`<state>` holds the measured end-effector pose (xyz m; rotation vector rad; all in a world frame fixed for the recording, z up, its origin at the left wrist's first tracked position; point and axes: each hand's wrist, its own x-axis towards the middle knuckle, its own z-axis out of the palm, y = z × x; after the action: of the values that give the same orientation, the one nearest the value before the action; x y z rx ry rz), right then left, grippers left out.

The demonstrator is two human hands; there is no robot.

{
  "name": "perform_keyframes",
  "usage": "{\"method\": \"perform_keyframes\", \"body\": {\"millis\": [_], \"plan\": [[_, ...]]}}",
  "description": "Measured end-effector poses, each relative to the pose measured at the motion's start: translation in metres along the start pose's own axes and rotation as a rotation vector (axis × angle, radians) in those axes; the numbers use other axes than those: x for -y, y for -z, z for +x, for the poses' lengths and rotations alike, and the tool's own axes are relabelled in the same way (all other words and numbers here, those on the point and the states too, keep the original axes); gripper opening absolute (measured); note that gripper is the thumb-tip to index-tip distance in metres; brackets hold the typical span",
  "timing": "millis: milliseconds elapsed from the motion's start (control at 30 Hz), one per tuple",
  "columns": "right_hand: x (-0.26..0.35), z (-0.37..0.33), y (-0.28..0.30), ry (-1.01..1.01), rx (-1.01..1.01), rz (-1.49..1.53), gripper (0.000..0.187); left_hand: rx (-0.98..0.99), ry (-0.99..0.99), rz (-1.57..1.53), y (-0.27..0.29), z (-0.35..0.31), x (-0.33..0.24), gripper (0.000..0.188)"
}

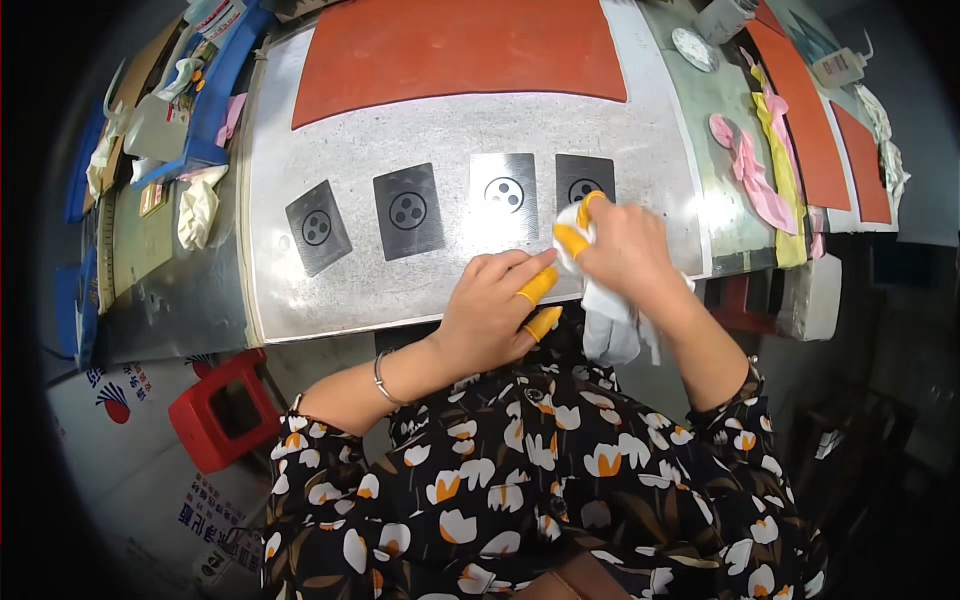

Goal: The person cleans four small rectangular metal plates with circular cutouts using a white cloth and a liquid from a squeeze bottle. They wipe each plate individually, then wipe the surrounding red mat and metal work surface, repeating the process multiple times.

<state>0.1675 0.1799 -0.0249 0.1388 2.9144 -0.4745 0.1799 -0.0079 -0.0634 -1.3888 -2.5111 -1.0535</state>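
Floral-printed sleeves filled the lower edge, forearms rising toward twelve o'clock. Left hand, with yellow finger cots, rested empty with its fingers loosely curled at the near edge of the metal table. At two o'clock from it, the right hand gripped a white cloth, pressing it on the rightmost dark plate. Three similar plates lay in a row toward nine o'clock. Farther off lay an orange mat.

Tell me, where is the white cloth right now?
In the head view the white cloth is bunched in the right hand, right of centre at the near edge of the metal table, pressed against the rightmost dark plate.
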Motion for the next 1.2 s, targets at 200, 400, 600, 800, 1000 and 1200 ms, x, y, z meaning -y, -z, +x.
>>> {"method": "perform_keyframes", "body": {"millis": [200,400,600,800,1000,1200], "plan": [[-0.002,-0.035,-0.003,0.113,0.051,0.053,0.030,-0.133,0.119,0.051,0.026,-0.016,0.011,0.038],[0.025,-0.003,0.027,0.185,-0.043,0.020,0.031,-0.065,0.178,0.159,0.040,-0.026,0.013,0.047],[0.056,0.084,0.007,0.163,-0.105,0.025,0.039,-0.017,0.138,0.263,0.037,-0.032,0.016,0.044],[0.067,0.055,-0.014,0.141,-0.056,0.014,0.033,-0.019,0.145,0.214,0.038,-0.038,0.017,0.041],[0.066,0.002,-0.022,0.180,0.019,0.018,0.034,-0.153,0.165,0.048,0.054,-0.050,0.024,0.036],[0.073,-0.009,-0.006,0.300,0.218,-0.073,0.033,-0.190,0.263,0.202,0.077,-0.083,0.038,0.037]]}}
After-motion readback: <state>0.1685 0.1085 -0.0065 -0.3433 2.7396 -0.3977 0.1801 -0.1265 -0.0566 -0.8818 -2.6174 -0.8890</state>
